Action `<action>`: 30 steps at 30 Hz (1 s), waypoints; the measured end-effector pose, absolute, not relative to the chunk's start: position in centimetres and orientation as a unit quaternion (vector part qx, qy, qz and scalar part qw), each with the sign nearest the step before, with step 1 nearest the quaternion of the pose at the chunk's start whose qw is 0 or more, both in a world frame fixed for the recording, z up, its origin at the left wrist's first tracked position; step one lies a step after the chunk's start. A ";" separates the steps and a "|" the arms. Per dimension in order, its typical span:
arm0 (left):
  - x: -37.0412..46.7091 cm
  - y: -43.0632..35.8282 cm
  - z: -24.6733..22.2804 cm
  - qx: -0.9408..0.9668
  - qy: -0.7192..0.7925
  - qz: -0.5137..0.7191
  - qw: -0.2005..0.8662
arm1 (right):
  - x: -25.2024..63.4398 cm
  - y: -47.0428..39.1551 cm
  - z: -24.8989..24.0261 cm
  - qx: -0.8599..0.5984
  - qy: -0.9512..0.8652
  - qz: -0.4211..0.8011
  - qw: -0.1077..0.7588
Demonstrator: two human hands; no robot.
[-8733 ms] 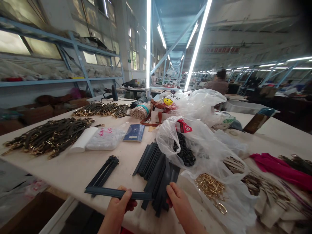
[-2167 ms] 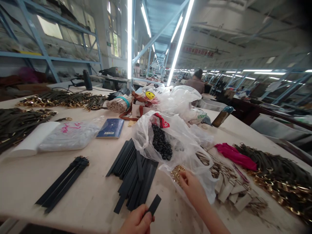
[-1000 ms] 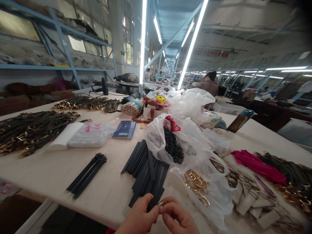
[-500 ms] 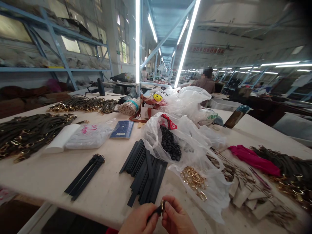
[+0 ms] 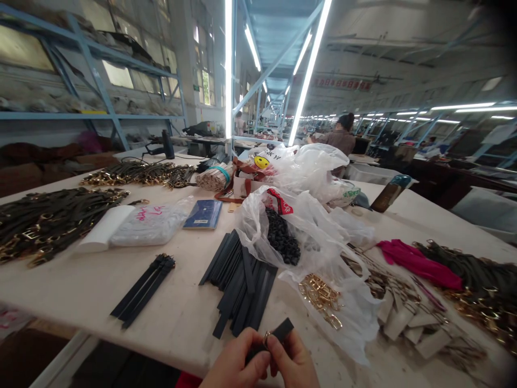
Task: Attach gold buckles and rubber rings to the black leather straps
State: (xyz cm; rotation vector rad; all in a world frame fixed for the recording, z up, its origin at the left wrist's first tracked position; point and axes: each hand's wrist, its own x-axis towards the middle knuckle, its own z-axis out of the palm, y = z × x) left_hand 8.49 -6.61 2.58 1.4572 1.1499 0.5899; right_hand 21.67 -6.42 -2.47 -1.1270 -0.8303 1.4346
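Note:
At the table's near edge, my left hand (image 5: 238, 361) is closed around one end of a dark strap. My right hand (image 5: 294, 358) pinches the same black strap (image 5: 283, 327), whose flat end sticks out above the fingers. A small gold buckle (image 5: 266, 338) shows between the two hands, partly covered by fingertips. Just beyond them lies a pile of dark flat straps (image 5: 246, 285). To the right, loose gold buckles (image 5: 321, 293) rest on a clear plastic bag (image 5: 355, 318). Left of the pile are a few straps with fittings at one end (image 5: 145, 291).
An open bag holds small black loops (image 5: 283, 237). A blue booklet (image 5: 202, 214) and a plastic-wrapped packet (image 5: 147, 223) lie behind. Buckled straps are heaped at left (image 5: 52, 221) and right (image 5: 484, 285), near a pink cloth (image 5: 420, 264). A person (image 5: 342, 134) is in the background.
The strap's flat end now points up and right out of my right hand; before, it was hidden. My hands have drawn closer together, with the buckle between them.

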 end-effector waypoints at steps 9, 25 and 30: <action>8.4 -6.4 0.7 0.520 0.501 0.292 0.627 | 21.4 -7.1 -2.6 -0.474 -0.298 0.662 0.498; 7.9 -6.6 0.8 0.477 0.524 0.286 0.645 | 21.2 -7.5 -2.1 -0.465 -0.361 0.626 0.512; 8.0 -6.6 1.1 0.515 0.523 0.280 0.618 | 21.0 -7.2 -2.0 -0.465 -0.366 0.623 0.511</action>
